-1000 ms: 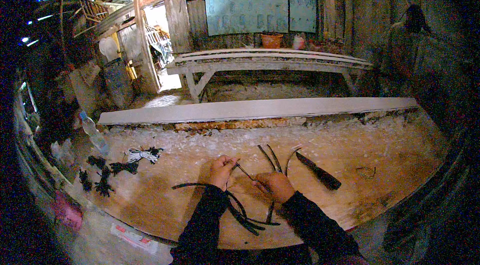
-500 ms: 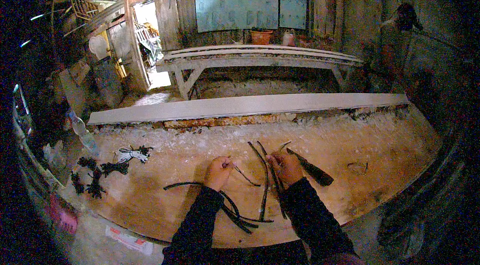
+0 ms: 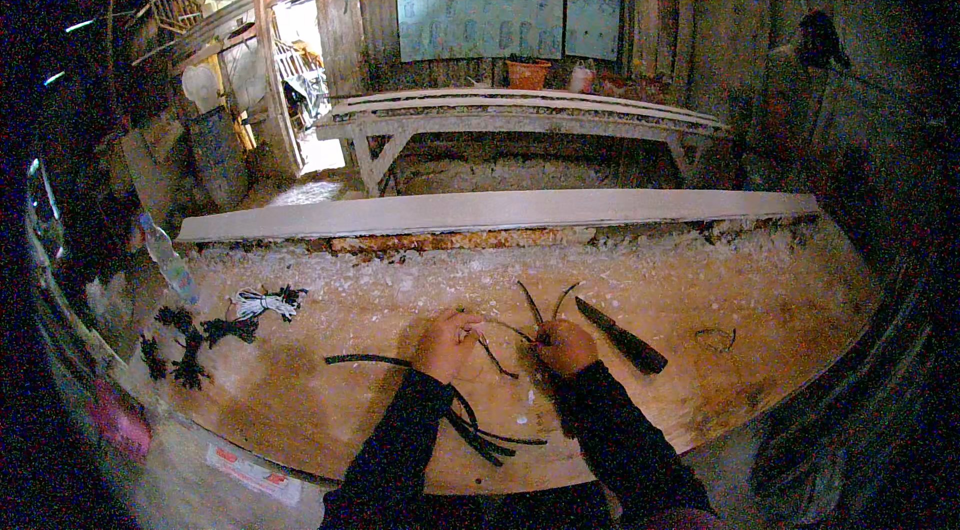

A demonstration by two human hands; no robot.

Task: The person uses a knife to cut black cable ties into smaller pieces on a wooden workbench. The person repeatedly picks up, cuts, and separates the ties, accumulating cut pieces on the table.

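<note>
1. Left hand [image 3: 447, 342] at lower centre of the frame, fingers curled shut, pinching one end of a thin dark strip [image 3: 497, 328].
2. Right hand [image 3: 565, 345] just right of it, also closed, gripping the other end of the same strip plus two dark strips [image 3: 541, 308] that fan upward from the fist.
3. Strip stretched between both hands, just above the table [image 3: 330, 410]; a short loose end hanging down between the fists.
4. Dark sleeves on both forearms, entering from the lower edge.
5. Bundle of long dark strips [image 3: 470, 425] lying on the table under and below the left wrist, one end curving off to the left.
6. Knife [image 3: 620, 335] with dark handle flat on the table, just right of the right hand, blade pointing to upper left.
7. Small wire loop [image 3: 716, 339] farther right, well apart from the hands.
8. White tied bundle [image 3: 262, 302] and several dark knotted bundles [image 3: 190, 345] at middle left of the frame.
9. Clear bottle [image 3: 168, 258] at the table's left end.
10. Pale plank [image 3: 500, 212] across the table's far edge, mid frame.
11. Wooden bench [image 3: 520, 115] beyond it, upper centre; orange pot [image 3: 526, 75] behind.
</note>
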